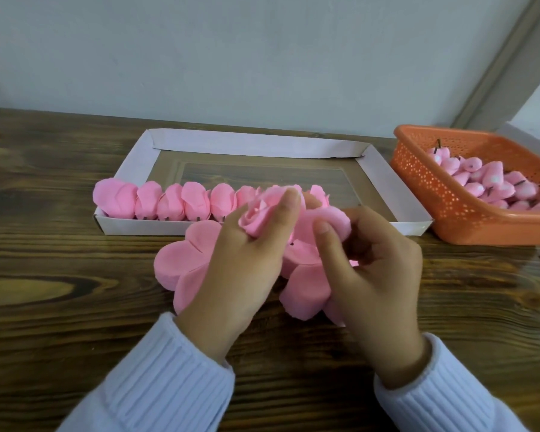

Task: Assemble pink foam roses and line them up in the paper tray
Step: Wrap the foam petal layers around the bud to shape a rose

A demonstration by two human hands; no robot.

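The left hand [243,269] grips a half-made pink foam rose [256,218], and the right hand [378,275] pinches a curled petal [334,221] just beside it. Flat, lobed petal sheets [181,263] lie beneath on the wooden worktop [60,260]. The white paper tray [262,145] holds at least seven finished roses [169,202] in a row along its near wall. The orange perforated basket [449,207] holds a heap of buds [487,182].

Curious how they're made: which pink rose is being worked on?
The rose held up in the left hand, the right hand pinching its petal; the other roses sit lined up in the paper tray.
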